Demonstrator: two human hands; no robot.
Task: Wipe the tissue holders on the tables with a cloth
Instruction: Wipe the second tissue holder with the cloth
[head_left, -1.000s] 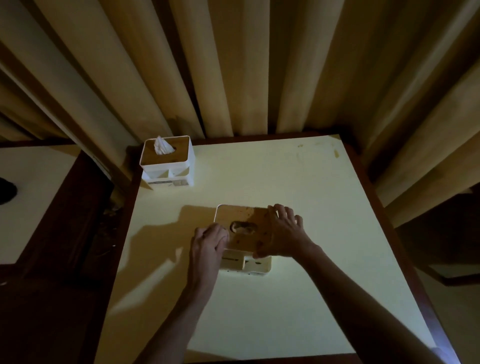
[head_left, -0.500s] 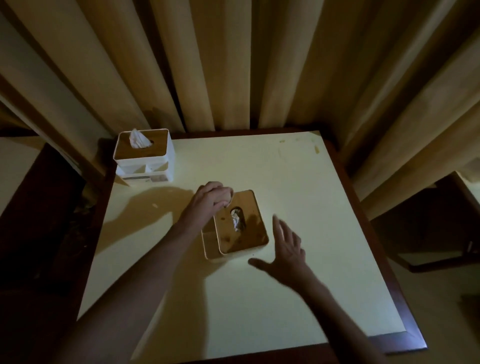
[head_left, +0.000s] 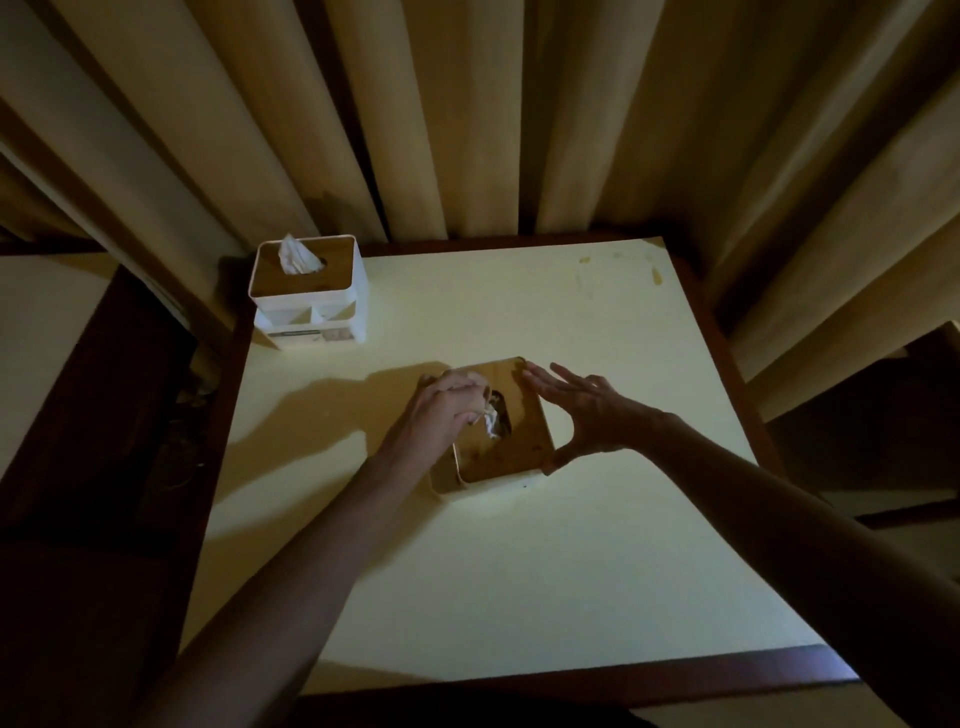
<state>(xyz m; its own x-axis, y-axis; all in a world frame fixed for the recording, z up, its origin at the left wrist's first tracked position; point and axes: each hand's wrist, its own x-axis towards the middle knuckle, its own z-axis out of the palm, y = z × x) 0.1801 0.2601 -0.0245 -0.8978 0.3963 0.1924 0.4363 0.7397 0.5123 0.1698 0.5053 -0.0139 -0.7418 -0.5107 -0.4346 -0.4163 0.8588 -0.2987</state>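
Both hands are at the tissue holder mid-surface: left hand pinches a white tissue at its slot, right hand spreads loose beside its edge; it seems light, rigid, best held by its sides.

Pleated curtain behind, perhaps beige

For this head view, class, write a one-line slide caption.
Left hand pinches tissue at near tissue holder; open right hand alongside it.
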